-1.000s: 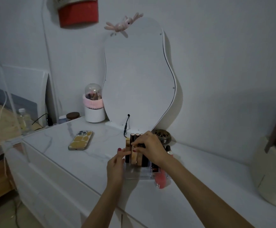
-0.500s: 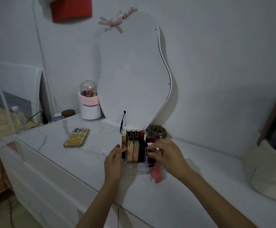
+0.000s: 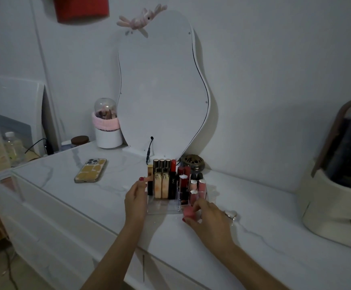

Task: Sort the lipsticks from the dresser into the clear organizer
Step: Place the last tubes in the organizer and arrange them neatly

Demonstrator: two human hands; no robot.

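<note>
The clear organizer [image 3: 163, 208] stands on the white marble dresser [image 3: 254, 237] in front of the mirror. Several lipsticks stand upright in it: gold tubes [image 3: 161, 185] on the left, black and red ones [image 3: 173, 181] in the middle, pink ones [image 3: 198, 186] on the right. My left hand [image 3: 135, 198] rests against the organizer's left side, fingers touching a gold tube at its edge. My right hand [image 3: 207, 216] is closed around a pink lipstick [image 3: 188, 212] standing on the dresser just in front of the organizer's right corner.
A phone in a yellow case [image 3: 91, 170] lies to the left. A curvy mirror [image 3: 162, 91] and a bronze round dish [image 3: 192, 162] stand behind the organizer. A white brush holder [image 3: 107, 130] is at back left, a domed cosmetic case [image 3: 338, 176] at right. A small silver object [image 3: 231, 214] lies beside my right hand.
My right hand moved from the lipsticks in the organizer down to the pink lipstick on the dresser and closed on it. My left hand stayed at the organizer's left side.
</note>
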